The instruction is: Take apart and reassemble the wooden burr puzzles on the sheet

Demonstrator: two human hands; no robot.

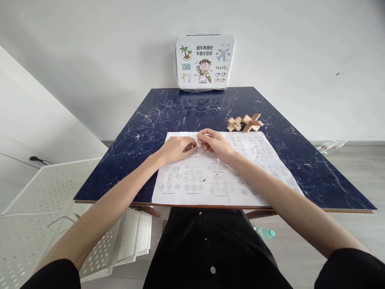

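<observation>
A large white sheet (192, 192) printed with rows of small diagrams lies across the front of the table. Over its back part, my left hand (179, 149) rests with curled fingers, thumb and fingertips close together. My right hand (217, 145) is beside it, fingers bent in towards the thumb in a pinch. The fingertips of both hands nearly meet. Whatever either hand may hold is hidden or too small to make out. Just behind the sheet's back edge, to the right of my hands, sit two interlocking wooden puzzles, a smaller one (234, 124) and a larger one (253, 123).
The dark blue marbled table (144, 120) has its back edge near the wall. A white case (206, 62) with cartoon prints stands upright at that edge. To the left is a white perforated rack (39, 188). A bottle with a teal cap (266, 232) lies on the floor.
</observation>
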